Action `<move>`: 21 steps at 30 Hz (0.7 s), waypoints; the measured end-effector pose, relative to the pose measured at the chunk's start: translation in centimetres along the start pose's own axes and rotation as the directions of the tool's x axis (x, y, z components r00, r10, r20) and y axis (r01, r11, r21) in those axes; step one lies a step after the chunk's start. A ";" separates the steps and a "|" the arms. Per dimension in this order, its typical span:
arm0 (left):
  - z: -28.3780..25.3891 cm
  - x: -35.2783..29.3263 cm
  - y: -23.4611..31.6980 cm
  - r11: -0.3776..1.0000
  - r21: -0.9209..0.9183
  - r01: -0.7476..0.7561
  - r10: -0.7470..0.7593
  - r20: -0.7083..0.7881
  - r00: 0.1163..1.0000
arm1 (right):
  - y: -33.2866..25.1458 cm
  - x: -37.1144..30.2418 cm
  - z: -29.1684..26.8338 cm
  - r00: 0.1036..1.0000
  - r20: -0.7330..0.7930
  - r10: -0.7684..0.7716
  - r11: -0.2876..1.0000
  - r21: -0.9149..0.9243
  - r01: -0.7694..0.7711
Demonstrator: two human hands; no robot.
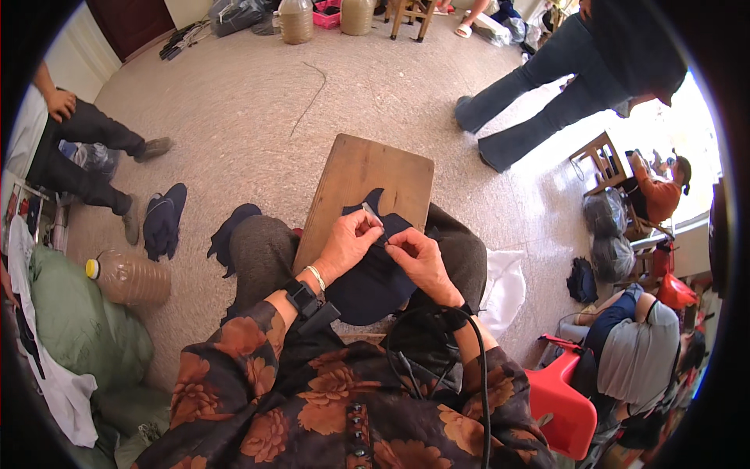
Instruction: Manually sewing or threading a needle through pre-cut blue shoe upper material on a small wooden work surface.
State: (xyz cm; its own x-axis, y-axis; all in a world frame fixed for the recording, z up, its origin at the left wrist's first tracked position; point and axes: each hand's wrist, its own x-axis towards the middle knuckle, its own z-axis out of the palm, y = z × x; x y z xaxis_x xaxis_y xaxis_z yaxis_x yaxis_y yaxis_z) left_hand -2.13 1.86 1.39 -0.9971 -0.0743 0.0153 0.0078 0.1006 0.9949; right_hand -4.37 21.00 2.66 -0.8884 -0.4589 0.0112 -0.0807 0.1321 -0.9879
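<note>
A single navy cloth lies on one wooden board before the seated person, partly hidden by two hands: the left hand pinches one pale strip, too small to identify, while the right hand has thumb and finger pressed together, on what cannot be made out. Beyond, two navy pieces lie on the floor at left, and three large jugs appear, two cut off above.
</note>
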 end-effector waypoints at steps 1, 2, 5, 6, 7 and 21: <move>0.2 0.1 0.0 0.995 -0.070 0.065 -0.065 0.003 0.998 | 0.0 -0.1 0.1 1.000 0.015 -0.014 0.994 -0.108 0.016; 0.3 0.2 0.0 0.997 -0.069 0.022 -0.022 0.013 1.000 | -0.1 -0.2 0.2 0.999 0.010 -0.041 0.990 -0.133 0.042; 0.6 0.2 0.4 0.939 -0.269 0.216 -0.193 0.110 0.975 | -0.3 0.0 0.4 1.000 -0.014 -0.005 0.987 -0.159 0.003; 0.7 -0.1 0.5 0.930 -0.282 0.237 -0.203 0.147 0.968 | -0.3 0.1 0.4 0.999 -0.026 -0.035 0.988 -0.150 0.031; 0.7 -0.3 0.6 0.920 -0.293 0.259 -0.212 0.181 0.960 | -0.4 0.3 0.5 0.999 -0.029 -0.033 0.986 -0.166 0.028; 0.5 -0.6 0.1 0.962 -0.188 0.197 -0.165 0.170 0.971 | -0.6 1.4 0.9 0.987 -0.161 -0.021 0.990 -0.144 -0.002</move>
State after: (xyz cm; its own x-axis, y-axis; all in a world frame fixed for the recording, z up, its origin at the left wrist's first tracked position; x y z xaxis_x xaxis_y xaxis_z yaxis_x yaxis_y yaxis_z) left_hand -1.58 2.43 1.46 -0.9828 0.0798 -0.1666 -0.1744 -0.1041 0.9792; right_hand -5.16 19.46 3.13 -0.9478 -0.3139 0.0567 -0.1427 0.2584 -0.9554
